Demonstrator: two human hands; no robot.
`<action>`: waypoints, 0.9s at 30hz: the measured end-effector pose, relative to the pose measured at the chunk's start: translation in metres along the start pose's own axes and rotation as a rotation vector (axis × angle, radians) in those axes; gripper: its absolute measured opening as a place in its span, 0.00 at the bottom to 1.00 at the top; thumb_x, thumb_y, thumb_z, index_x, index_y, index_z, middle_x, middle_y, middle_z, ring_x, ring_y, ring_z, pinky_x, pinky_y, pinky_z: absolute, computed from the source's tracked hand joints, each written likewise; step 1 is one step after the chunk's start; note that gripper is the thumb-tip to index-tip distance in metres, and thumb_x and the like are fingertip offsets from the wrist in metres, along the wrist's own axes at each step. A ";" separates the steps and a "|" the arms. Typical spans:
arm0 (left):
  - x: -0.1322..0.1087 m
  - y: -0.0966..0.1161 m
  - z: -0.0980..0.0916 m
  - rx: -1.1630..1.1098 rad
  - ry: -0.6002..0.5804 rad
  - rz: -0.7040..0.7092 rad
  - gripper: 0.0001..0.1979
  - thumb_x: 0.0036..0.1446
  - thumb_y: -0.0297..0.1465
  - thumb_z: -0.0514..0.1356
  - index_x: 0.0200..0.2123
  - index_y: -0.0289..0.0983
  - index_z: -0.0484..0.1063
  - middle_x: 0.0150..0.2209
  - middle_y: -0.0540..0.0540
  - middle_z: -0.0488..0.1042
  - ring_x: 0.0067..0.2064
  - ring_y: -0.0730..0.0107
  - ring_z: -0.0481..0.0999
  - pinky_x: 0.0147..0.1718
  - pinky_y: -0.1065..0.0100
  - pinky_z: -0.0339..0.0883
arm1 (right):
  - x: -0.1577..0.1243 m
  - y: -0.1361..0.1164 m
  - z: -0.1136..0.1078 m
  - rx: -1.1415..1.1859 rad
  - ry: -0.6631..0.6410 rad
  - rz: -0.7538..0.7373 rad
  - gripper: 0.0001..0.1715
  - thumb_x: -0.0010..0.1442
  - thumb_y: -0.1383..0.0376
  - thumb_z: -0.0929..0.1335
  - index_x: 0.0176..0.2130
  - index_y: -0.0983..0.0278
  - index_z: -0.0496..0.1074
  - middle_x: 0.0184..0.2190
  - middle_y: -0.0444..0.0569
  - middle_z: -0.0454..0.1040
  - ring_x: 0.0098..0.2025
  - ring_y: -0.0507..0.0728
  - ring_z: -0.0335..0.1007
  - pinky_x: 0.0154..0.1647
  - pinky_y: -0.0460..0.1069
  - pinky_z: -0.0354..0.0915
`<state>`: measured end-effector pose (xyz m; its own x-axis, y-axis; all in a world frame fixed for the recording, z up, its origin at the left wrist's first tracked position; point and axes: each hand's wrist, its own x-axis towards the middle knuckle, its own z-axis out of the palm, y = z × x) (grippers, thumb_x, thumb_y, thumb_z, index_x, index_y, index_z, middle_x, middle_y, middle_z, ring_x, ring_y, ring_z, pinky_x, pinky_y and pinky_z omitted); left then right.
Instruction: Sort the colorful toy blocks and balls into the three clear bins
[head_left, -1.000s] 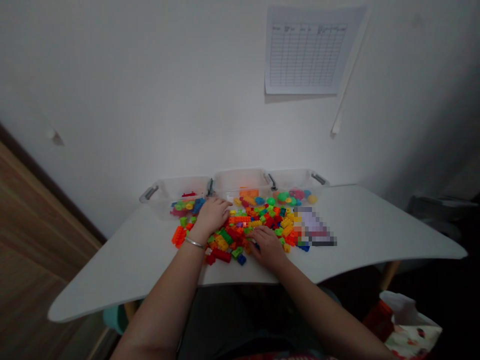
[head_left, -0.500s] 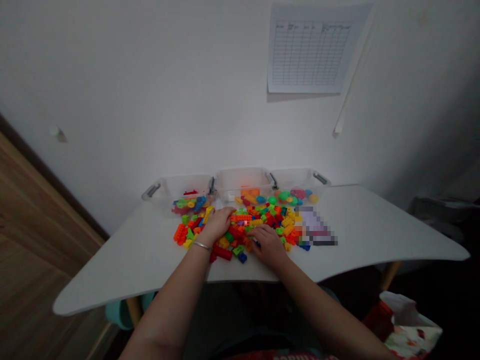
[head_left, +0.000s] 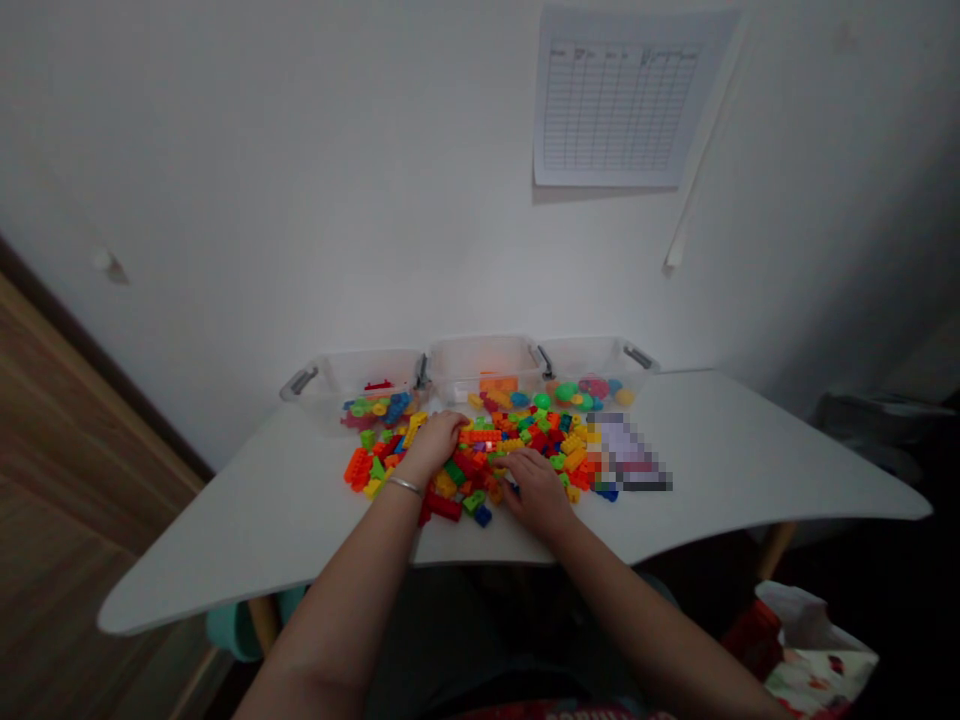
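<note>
Left hand (head_left: 435, 440) pulled back a bit from the boxes (head_left: 487, 355) since a second ago; right hand (head_left: 536, 490) basically same spot. Clock centred on brick pile (head_left: 470, 463), which sits mid-table: left hand at 10, right at 4, boxes from 11 to 1. Left fingers bunched, curled down on bricks, can't tell if gripping; right thumb apart from fingers. For clean handling, I'd part bricks with light fingertips, lift singly, and keep the blue brick (head_left: 483, 516) at 6 off the table edge (head_left: 480, 562).
</note>
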<state>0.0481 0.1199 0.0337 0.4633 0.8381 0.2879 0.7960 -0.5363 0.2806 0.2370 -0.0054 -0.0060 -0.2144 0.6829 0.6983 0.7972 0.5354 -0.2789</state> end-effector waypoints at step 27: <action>-0.012 -0.004 -0.035 -0.295 0.552 -0.196 0.11 0.59 0.34 0.56 0.44 0.38 0.68 0.41 0.45 0.76 0.39 0.68 0.76 0.41 0.66 0.71 | 0.001 -0.001 -0.003 0.004 -0.018 -0.007 0.16 0.56 0.73 0.66 0.45 0.62 0.73 0.41 0.52 0.77 0.46 0.61 0.69 0.50 0.56 0.68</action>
<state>0.0253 0.1083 0.0611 -0.0101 0.7911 0.6116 0.6686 -0.4494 0.5924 0.2376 -0.0075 -0.0031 -0.2301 0.6880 0.6883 0.7934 0.5422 -0.2768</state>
